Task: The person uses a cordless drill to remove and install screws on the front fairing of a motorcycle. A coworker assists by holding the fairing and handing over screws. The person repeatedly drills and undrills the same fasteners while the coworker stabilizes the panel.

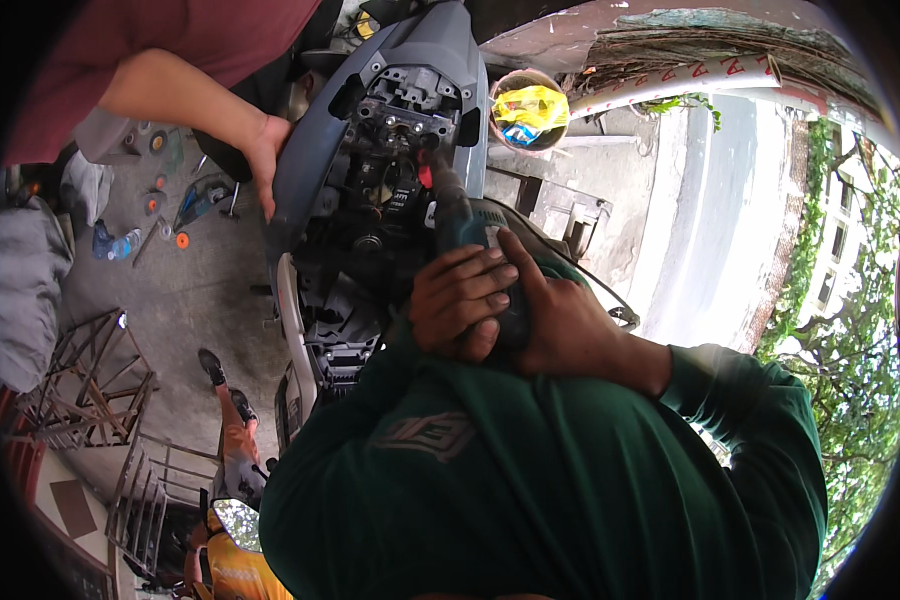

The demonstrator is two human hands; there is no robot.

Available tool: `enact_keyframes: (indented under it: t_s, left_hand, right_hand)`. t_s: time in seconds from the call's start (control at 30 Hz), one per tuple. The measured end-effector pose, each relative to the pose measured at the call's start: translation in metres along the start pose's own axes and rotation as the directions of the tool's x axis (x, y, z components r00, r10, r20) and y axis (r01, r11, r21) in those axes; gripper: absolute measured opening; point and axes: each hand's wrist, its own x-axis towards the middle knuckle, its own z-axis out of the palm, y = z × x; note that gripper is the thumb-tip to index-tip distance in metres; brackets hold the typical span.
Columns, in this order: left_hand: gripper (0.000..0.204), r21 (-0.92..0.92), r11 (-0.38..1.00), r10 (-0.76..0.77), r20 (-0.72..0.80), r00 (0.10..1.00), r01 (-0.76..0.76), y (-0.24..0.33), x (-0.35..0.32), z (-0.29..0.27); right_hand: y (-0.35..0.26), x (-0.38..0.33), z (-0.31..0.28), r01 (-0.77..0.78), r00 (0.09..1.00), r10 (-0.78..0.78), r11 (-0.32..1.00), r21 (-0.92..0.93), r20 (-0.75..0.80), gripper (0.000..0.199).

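Both my hands are closed round a dark teal power drill [457, 226]. My left hand [458, 300] wraps its body from the left, and my right hand [575, 322] grips its rear from the right. The drill's nose points forward into the open frame of a grey motor scooter [315, 165], close to a small red part [425, 170]. What the tip touches is too dark to make out. Bolts and metal brackets [405, 120] show in the uncovered section. At the left, another person's hand [265, 160] rests against the scooter's side panel.
Tools and bottles [120, 243] lie on the concrete floor at left. A bucket [500, 125] with yellow and blue packages stands front right, near a long white tube [680, 80]. A metal rack [90, 375] stands lower left. Another person's legs [235, 410] show behind the scooter.
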Motion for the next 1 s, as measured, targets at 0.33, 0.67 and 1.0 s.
enact_keyframes:
  t_s: [0.33, 0.67, 1.0]
  left_hand:
    - [0.023, 0.001, 1.000, 0.014, 0.056, 0.998, -0.014, -0.001, 0.012, 0.008]
    - [0.019, 0.030, 1.000, -0.001, 0.159, 0.987, -0.004, -0.001, 0.018, 0.027]
    - [0.020, 0.079, 0.997, -0.020, 0.190, 0.982, 0.005, 0.001, 0.015, 0.033]
  right_hand:
    - [0.016, -0.005, 0.001, 0.032, 0.996, -0.028, 0.999, 0.041, -0.085, 0.119]
    - [0.051, -0.007, 0.002, 0.190, 0.968, -0.161, 0.971, 0.145, -0.192, 0.117]
    - [0.062, -0.005, -0.004, 0.181, 0.978, -0.161, 0.972, 0.151, -0.132, 0.122]
